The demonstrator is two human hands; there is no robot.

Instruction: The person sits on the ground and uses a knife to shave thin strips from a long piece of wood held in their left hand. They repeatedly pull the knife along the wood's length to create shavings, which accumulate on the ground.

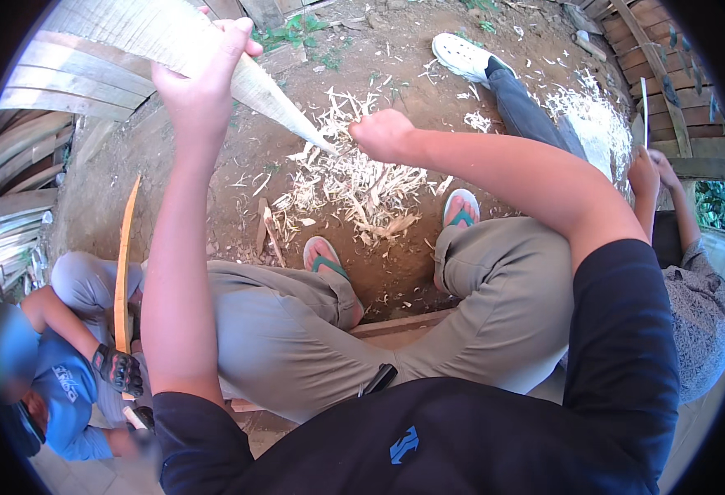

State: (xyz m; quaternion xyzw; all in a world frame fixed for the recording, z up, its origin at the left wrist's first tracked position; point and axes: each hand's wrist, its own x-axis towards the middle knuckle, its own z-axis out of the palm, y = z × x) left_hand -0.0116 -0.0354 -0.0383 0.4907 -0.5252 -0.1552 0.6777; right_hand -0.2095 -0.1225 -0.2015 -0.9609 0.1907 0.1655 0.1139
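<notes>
My left hand (205,70) is raised at the upper left, its fingers wrapped round a long, pale bundle of thin strips (251,91), bamboo or wood by its look. The bundle is broad at the top edge of the view and tapers to a narrow tip pointing down and right. Close to that tip is my right hand (383,134), closed in a fist with its knuckles toward the left. What it grips, if anything, is hidden. Below both hands, a heap of pale shavings (362,186) covers the brown dirt.
My sandalled feet (325,256) rest beside the shavings. At left, a person in a blue shirt (69,388) wears a black glove and holds a long orange-brown strip (123,264). Another person's hands (644,172) hold a thin strip at right. A white shoe (461,58) extends ahead.
</notes>
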